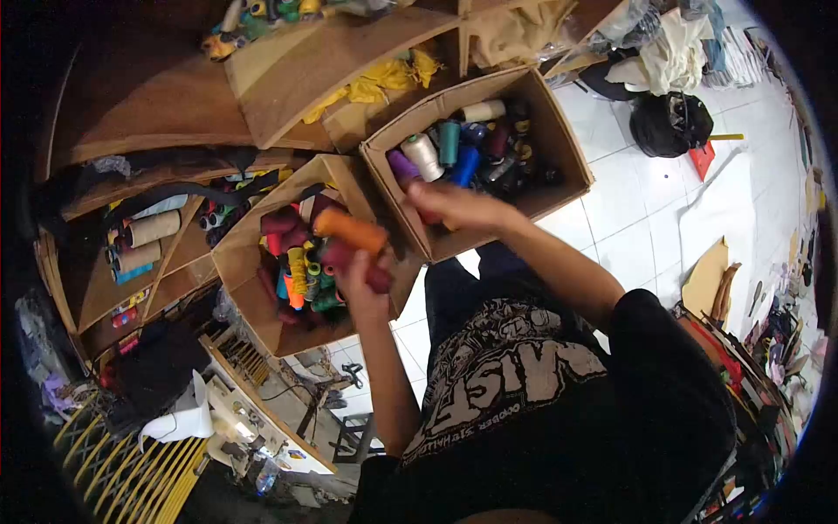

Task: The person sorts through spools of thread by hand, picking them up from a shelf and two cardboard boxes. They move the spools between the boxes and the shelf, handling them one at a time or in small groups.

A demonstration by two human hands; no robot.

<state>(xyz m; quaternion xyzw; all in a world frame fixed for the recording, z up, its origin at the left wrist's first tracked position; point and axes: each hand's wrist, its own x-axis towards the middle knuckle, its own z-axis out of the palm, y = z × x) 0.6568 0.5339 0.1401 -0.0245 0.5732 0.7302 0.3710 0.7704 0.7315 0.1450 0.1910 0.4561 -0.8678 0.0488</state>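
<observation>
My left hand (365, 290) is closed around a maroon thread spool (371, 272), above the left cardboard box (249, 288). An orange spool (351, 230) lies against the maroon one, tilted and slightly blurred; whether my fingers touch it is unclear. That box holds maroon, yellow, green and orange spools. My right hand (458, 206) reaches over the near left part of the right cardboard box (559, 153), its fingers stretched out. Beneath it, something red-orange shows partly. Inside that box are a cream spool (422, 157), a teal spool (449, 142), a blue spool (465, 166) and dark spools.
Wooden shelves (140, 170) with more spools stand behind and left of the boxes. A sewing machine (231, 424) is at lower left. A black bag (670, 124) and a red dustpan (701, 161) rest on the white tiled floor (624, 196).
</observation>
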